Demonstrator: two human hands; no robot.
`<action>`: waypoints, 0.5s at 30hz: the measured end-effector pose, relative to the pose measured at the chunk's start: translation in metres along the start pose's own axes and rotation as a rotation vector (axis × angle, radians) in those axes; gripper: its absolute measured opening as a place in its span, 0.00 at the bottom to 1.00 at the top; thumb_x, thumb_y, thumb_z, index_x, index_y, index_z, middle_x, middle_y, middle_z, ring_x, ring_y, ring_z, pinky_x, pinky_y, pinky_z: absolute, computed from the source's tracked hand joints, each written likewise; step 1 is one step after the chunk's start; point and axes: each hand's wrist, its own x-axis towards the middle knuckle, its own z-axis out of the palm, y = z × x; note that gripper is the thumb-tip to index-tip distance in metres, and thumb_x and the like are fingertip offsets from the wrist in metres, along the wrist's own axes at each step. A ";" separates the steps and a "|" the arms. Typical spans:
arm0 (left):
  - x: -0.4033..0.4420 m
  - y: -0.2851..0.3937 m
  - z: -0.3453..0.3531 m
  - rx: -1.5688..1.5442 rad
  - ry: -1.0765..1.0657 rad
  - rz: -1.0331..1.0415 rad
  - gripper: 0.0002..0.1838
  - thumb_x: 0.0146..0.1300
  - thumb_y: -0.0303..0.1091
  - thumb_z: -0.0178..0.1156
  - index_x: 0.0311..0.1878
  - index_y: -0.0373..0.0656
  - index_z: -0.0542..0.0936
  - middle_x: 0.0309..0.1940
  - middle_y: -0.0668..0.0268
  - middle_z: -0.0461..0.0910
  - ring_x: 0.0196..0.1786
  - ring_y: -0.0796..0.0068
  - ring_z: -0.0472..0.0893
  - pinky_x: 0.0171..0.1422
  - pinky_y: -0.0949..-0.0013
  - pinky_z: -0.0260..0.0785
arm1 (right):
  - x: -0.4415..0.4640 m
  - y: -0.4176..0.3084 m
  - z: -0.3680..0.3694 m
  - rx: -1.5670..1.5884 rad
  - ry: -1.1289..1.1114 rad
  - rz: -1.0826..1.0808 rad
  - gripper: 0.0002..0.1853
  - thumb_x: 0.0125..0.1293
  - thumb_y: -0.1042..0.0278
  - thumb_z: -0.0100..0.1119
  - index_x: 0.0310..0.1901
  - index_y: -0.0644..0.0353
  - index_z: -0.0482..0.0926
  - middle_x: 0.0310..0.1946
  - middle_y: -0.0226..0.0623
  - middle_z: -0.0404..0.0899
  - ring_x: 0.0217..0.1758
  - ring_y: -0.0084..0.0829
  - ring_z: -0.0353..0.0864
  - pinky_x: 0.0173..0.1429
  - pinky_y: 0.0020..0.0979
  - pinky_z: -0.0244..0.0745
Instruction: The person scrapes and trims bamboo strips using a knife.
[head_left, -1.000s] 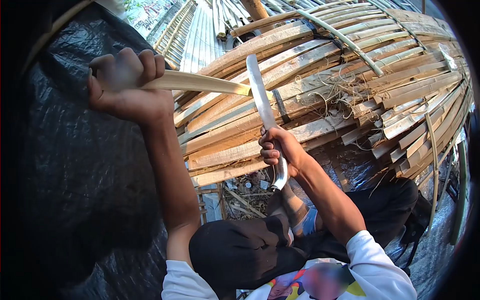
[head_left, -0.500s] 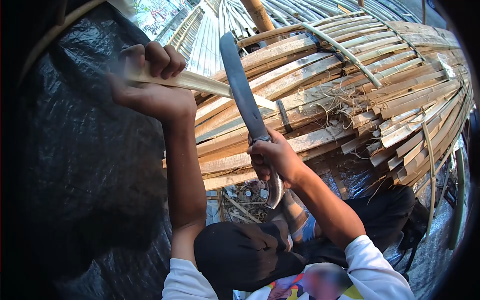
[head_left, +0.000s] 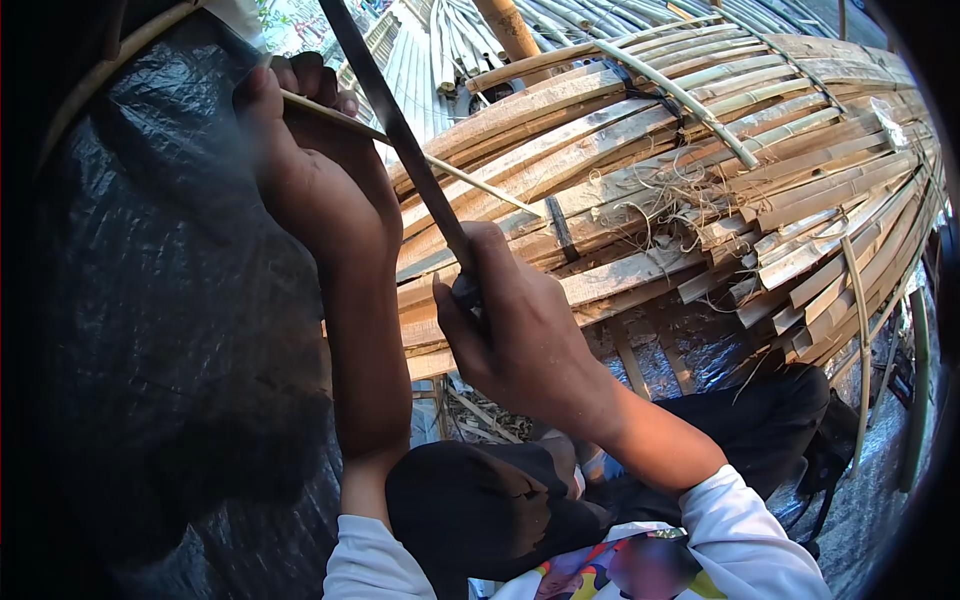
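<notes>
At the upper left, my left hand is closed around a thin bamboo strip, seen edge-on, which slants down to the right over the bundled slats. My right hand grips the handle of a large knife. The blade points up and to the left and crosses the strip just right of my left hand; whether they touch is unclear. Most of the handle is hidden by my fingers. Below the strip's far end, a dark band lies on the slats.
A large stack of split bamboo slats fills the middle and right, with curly shavings on it. A black plastic sheet hangs at left. Long poles lie behind an upright bamboo post. My bent legs are below.
My right hand has moved up and left with the knife, whose blade has turned edge-on and reaches the top of the view. The strip has rolled edge-on, and my left hand has shifted right and rotated.
</notes>
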 end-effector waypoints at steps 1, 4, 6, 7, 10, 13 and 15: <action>0.000 0.001 -0.001 0.019 0.018 0.002 0.11 0.73 0.43 0.51 0.37 0.48 0.69 0.33 0.71 0.66 0.38 0.79 0.64 0.46 0.70 0.57 | -0.003 0.004 0.000 0.013 -0.009 0.017 0.15 0.63 0.78 0.57 0.48 0.63 0.64 0.21 0.47 0.71 0.25 0.54 0.75 0.29 0.45 0.66; 0.001 -0.001 -0.001 0.045 0.033 0.046 0.12 0.74 0.43 0.49 0.36 0.49 0.68 0.32 0.71 0.65 0.36 0.79 0.63 0.45 0.71 0.57 | -0.025 0.028 0.003 -0.142 0.004 0.106 0.14 0.62 0.78 0.58 0.47 0.63 0.64 0.21 0.48 0.72 0.27 0.55 0.77 0.31 0.47 0.68; 0.003 0.000 -0.005 0.049 -0.032 0.023 0.12 0.75 0.43 0.48 0.36 0.49 0.67 0.32 0.71 0.64 0.36 0.79 0.63 0.45 0.71 0.57 | -0.037 0.046 0.000 -0.139 -0.022 0.172 0.14 0.62 0.77 0.57 0.46 0.64 0.64 0.22 0.51 0.74 0.28 0.56 0.78 0.32 0.48 0.70; 0.001 0.001 -0.002 0.063 0.023 0.013 0.12 0.76 0.43 0.47 0.36 0.49 0.67 0.33 0.71 0.65 0.36 0.79 0.63 0.45 0.71 0.57 | -0.040 0.052 -0.003 -0.188 -0.052 0.220 0.14 0.62 0.77 0.57 0.46 0.65 0.64 0.22 0.52 0.74 0.28 0.57 0.77 0.31 0.48 0.69; 0.002 0.001 -0.003 0.068 0.058 0.006 0.13 0.76 0.45 0.48 0.37 0.48 0.68 0.33 0.70 0.66 0.37 0.79 0.63 0.46 0.70 0.58 | -0.032 0.052 -0.010 -0.239 -0.077 0.245 0.13 0.63 0.75 0.56 0.45 0.65 0.64 0.23 0.54 0.75 0.27 0.57 0.77 0.31 0.49 0.68; 0.005 -0.003 -0.003 0.071 0.075 0.027 0.13 0.76 0.46 0.48 0.39 0.48 0.68 0.35 0.69 0.68 0.39 0.78 0.65 0.47 0.70 0.59 | -0.010 0.028 -0.012 -0.116 -0.034 0.107 0.12 0.63 0.76 0.56 0.43 0.64 0.64 0.21 0.53 0.73 0.26 0.55 0.77 0.29 0.48 0.67; 0.003 -0.001 -0.005 0.043 0.019 -0.002 0.13 0.76 0.45 0.46 0.39 0.47 0.68 0.35 0.68 0.67 0.40 0.76 0.65 0.49 0.70 0.59 | -0.002 0.013 -0.012 -0.124 -0.036 0.067 0.12 0.63 0.76 0.56 0.44 0.64 0.64 0.21 0.52 0.73 0.25 0.55 0.77 0.30 0.47 0.67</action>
